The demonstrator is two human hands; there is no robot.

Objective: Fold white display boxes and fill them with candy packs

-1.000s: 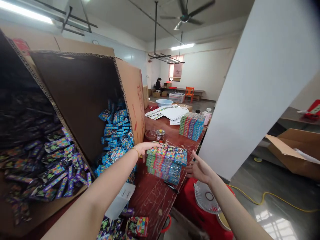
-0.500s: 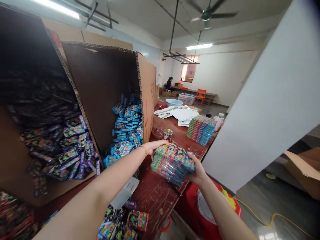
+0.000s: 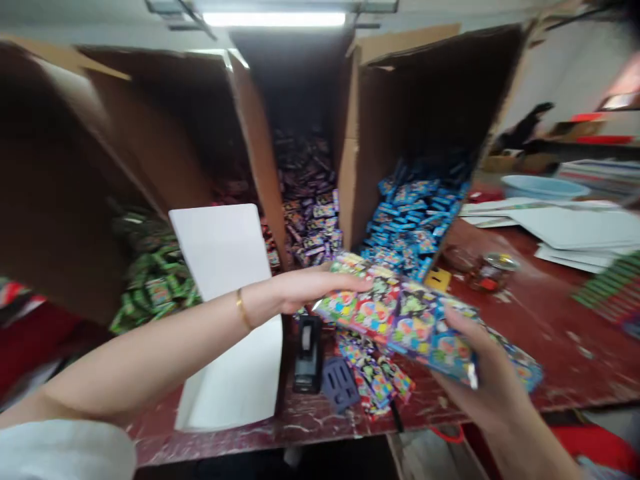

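Between my two hands is a bundle of small printed packets point(image 3: 400, 313), in rows of green, red, purple and blue; it is held above the table and blurred by motion. My left hand point(image 3: 320, 287) grips its left end with the thumb on top. Around the right end close the fingers of my right hand point(image 3: 480, 353). Below the bundle, loose packets point(image 3: 367, 373) lie on the red table point(image 3: 320, 427). Left of them are a slotted grey-purple block point(image 3: 341, 383) and a black tape dispenser point(image 3: 307, 357). A folded white card point(image 3: 230, 373) stands beside the dispenser.
Open cardboard boxes point(image 3: 353, 140) line the table's back, holding green packets point(image 3: 160, 290), purple packets point(image 3: 317, 227) and blue packets point(image 3: 410, 213). To the right are a jar point(image 3: 495, 270), white sheets point(image 3: 575, 223) and a stack of packets point(image 3: 613, 287). A person point(image 3: 527, 127) sits far behind.
My view has swung left, bringing more boxes, the white card and the tape dispenser into sight. The bundle, still in both hands, has moved left from the table's right-hand part.
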